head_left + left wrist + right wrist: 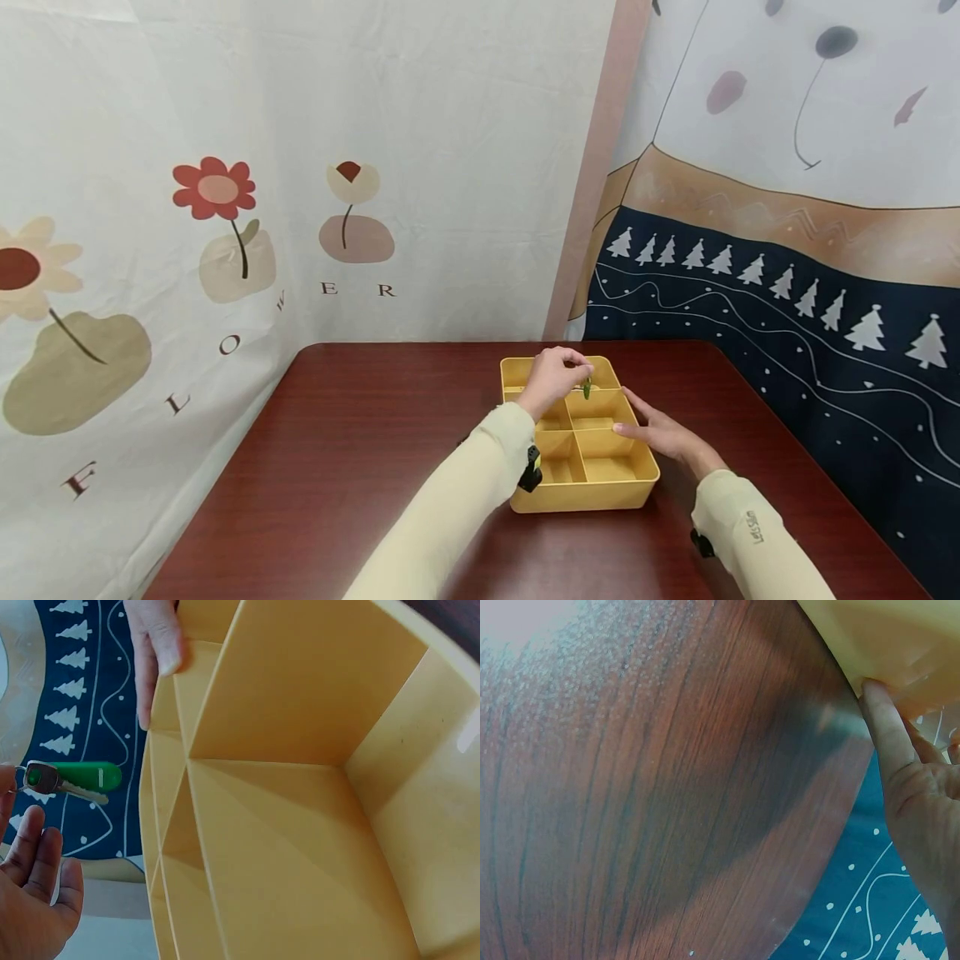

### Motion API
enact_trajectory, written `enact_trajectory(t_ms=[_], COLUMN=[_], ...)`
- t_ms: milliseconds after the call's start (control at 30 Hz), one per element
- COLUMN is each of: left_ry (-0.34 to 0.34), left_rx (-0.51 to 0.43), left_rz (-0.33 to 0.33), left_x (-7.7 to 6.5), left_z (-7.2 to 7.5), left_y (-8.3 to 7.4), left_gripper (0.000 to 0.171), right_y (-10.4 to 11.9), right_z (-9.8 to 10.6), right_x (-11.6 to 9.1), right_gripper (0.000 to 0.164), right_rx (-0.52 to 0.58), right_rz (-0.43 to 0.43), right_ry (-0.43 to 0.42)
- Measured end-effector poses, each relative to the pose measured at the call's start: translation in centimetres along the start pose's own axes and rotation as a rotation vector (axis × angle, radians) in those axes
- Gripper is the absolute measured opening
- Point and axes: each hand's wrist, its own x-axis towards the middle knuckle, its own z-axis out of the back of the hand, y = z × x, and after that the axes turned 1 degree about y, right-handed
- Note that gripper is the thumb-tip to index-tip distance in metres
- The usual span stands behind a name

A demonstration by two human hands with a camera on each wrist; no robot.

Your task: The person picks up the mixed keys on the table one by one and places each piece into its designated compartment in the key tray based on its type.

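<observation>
My left hand (553,382) is over the far part of a yellow divided box (585,497). Between thumb and finger it pinches a ring with a metal key (84,792) and a green tag (110,777), which hang above the compartments. In the left wrist view the other fingers are spread below the key. At the box's right side my right hand (667,433) touches the rim and outer wall. Its fingers look fairly straight, as the right wrist view also shows. The compartments in the near and middle rows show bare floors; the far row is partly hidden by my left hand.
The box stands on a dark red-brown wooden table (360,442). Behind the table hangs a white cloth (450,100) with flowers and letters. A dark blue cloth (675,283) with white trees hangs on the right.
</observation>
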Motion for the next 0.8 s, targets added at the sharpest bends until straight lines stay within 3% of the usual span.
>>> enact_trajectory(t_ms=[400,667,800], left_ry=[0.051,0.072,0.072], left_rx=[0.077,0.011,0.026], left_rz=[-0.016,-0.004,-0.018], left_x=[0.3,0.1,0.3], left_z=[-1.6,-2.1,-1.9], left_y=[0.2,0.4,0.4], left_gripper=[0.008,0.005,0.006], right_y=[-0.2,-0.2,-0.1], right_z=[0.1,-0.1,-0.1], right_x=[0.3,0.3,0.2], right_gripper=[0.09,0.091,0.091], right_rx=[0.009,0.011,-0.002], right_rz=[0.024,0.011,0.011], right_ry=[0.005,-0.006,-0.013])
